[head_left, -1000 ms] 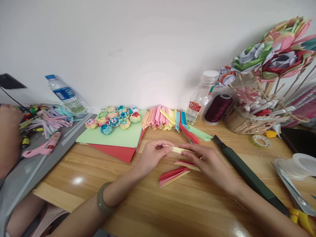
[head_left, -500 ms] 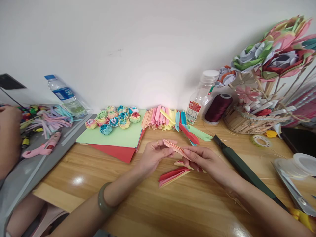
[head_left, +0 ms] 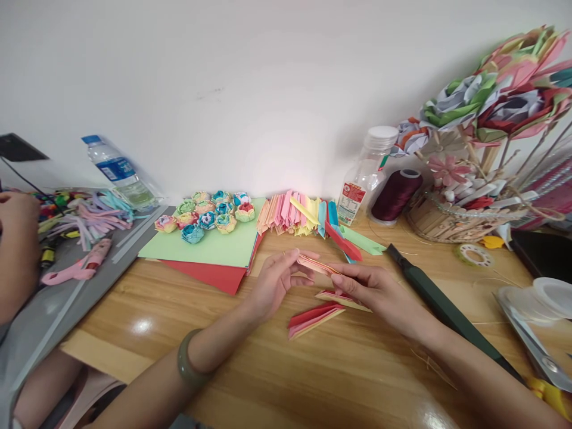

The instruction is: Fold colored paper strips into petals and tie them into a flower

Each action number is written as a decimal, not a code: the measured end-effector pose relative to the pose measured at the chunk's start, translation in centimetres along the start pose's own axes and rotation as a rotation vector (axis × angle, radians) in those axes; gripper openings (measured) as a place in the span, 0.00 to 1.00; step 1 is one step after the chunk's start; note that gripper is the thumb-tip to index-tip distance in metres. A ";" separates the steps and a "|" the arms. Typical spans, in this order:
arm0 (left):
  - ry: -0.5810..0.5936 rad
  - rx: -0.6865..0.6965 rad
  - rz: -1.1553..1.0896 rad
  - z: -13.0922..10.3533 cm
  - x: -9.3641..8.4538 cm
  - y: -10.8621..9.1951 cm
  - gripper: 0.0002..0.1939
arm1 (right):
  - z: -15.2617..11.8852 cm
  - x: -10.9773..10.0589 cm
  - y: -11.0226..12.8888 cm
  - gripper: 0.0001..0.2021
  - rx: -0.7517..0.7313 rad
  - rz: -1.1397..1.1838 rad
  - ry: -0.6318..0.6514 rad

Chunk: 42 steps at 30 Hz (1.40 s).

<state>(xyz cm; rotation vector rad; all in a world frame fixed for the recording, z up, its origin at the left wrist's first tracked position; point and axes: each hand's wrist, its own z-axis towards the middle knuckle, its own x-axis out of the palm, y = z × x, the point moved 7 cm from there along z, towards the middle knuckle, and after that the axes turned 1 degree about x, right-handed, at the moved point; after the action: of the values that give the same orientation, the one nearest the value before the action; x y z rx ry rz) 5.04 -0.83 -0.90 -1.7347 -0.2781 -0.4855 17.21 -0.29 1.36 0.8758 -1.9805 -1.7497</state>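
Observation:
A slim stack of folded paper strips (head_left: 315, 265), pink and orange with layered edges, is held above the table between my hands. My right hand (head_left: 369, 289) is closed on its right end, thumb on top. At the left end, my left hand (head_left: 274, 283) pinches the tip with its upper fingers, while the lower fingers curl loosely beneath. Below lie a folded red, pink and cream paper bundle (head_left: 315, 320) and a second folded bundle (head_left: 344, 300), partly behind my right hand.
Folded paper pieces (head_left: 290, 214) stand in a row by the wall, beside paper flowers (head_left: 207, 220) on green sheets (head_left: 201, 253). A dark green long tool (head_left: 447, 304), scissors (head_left: 547, 360) and a thread spool (head_left: 396, 196) are at right. Another person's arm (head_left: 18, 256) is at left.
My left fingers have shifted up to the tip of the folded strips, its thumb leaving their middle. The strips have tilted slightly, and my right hand keeps hold.

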 end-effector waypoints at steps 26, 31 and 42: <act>-0.090 -0.002 0.139 0.1 -0.5 0.6 0.17 | -0.6 -0.8 0.3 0.11 -0.114 -0.490 -0.244; -0.055 -0.030 0.170 0.1 -0.1 0.9 0.13 | -1.0 -0.8 1.1 0.11 -0.233 -0.661 -0.321; -0.110 -0.059 0.209 0.0 -0.1 1.3 0.10 | -2.5 -0.3 2.2 0.10 -0.519 -1.021 -0.560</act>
<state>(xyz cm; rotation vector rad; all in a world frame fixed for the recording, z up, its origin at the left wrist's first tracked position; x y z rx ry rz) 5.54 -1.07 -2.06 -1.8272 -0.1592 -0.2482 18.56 -1.87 3.97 1.4341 -1.1829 -3.1618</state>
